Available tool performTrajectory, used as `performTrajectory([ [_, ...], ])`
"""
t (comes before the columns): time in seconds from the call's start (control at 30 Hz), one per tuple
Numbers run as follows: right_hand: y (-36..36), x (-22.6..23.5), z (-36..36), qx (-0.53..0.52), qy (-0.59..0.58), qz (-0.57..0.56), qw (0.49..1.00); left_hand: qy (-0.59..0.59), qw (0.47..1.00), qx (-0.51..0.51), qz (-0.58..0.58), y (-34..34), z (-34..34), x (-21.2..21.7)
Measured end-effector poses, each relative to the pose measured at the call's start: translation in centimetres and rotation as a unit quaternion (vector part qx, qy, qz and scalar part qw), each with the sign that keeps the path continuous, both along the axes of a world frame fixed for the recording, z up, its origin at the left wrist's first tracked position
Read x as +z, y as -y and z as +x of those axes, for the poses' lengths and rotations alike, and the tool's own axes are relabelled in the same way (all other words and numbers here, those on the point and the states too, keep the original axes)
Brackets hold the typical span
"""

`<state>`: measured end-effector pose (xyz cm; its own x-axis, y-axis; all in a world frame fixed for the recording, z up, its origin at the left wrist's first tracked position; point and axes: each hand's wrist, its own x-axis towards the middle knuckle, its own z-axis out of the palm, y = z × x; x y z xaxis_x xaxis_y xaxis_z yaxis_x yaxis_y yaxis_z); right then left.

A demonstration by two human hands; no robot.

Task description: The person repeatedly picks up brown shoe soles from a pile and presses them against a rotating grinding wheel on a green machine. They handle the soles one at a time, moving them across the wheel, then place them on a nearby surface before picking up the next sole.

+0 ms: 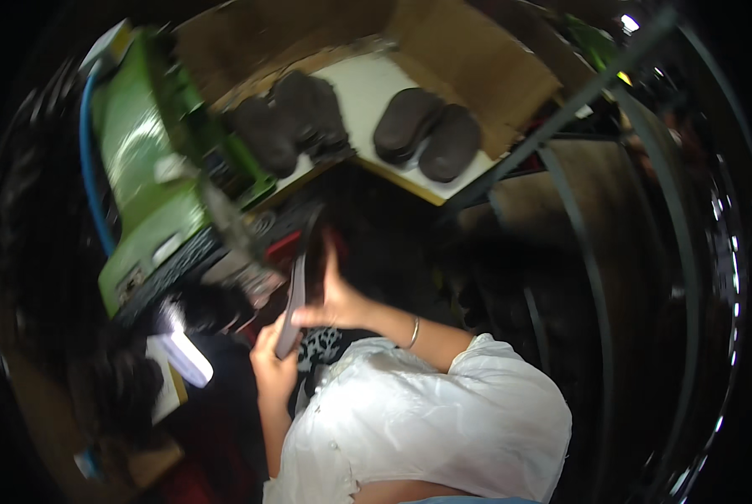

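Observation:
A dark shoe sole point(297, 290), seen nearly edge-on with a paler grey-brown rim, stands tilted in front of me between both hands. My left hand point(273, 357) is closed around its lower end. My right hand point(342, 302), with a bangle at the wrist, grips its side, the thumb on the near edge and the fingers stretched up behind it. Motion blurs those fingers. Just left of the sole is the working end of a green machine point(153, 168), its metal parts point(241, 273) close to the sole's edge; whether they touch I cannot tell.
Beyond the machine, a pale board with cardboard walls point(477, 63) carries dark soles in a left pile point(288, 122) and a right group point(426, 134). A lit lamp point(187, 357) sits below the machine head. Metal rack bars point(582, 235) rise at the right.

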<state>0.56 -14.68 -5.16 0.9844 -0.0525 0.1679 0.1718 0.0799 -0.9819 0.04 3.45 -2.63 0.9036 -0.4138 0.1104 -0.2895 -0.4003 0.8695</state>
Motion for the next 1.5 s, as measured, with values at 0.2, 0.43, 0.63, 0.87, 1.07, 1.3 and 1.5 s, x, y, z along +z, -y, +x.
performTrajectory([
  [0.2,7.0,4.4,0.3,-0.296,0.098,-0.217,0.925,0.025,0.993,-0.113,-0.005,3.9,-1.3,1.8],
  [0.43,25.1,3.9,2.2,-0.545,-0.116,-0.392,0.732,-0.073,0.995,-0.072,-0.007,1.6,-1.5,-0.4],
  [0.63,21.8,4.1,6.3,-0.530,-0.121,-0.552,0.632,-0.086,0.996,0.006,-0.022,-0.7,-2.2,-2.8],
  [0.87,12.7,3.2,15.1,-0.240,0.122,-0.367,0.890,-0.077,0.997,0.010,-0.023,-1.0,-1.9,-1.2],
  [1.07,11.5,2.9,22.2,-0.331,-0.138,-0.522,0.774,-0.066,0.997,0.025,-0.026,-1.3,-2.0,-0.8],
  [1.3,13.9,4.0,19.2,-0.448,0.180,-0.258,0.837,-0.106,0.992,0.048,-0.044,-1.9,-2.6,-1.1],
  [1.5,6.0,11.3,5.2,-0.408,0.271,-0.038,0.871,-0.095,0.990,0.079,-0.072,-0.9,-1.8,-0.4],
])
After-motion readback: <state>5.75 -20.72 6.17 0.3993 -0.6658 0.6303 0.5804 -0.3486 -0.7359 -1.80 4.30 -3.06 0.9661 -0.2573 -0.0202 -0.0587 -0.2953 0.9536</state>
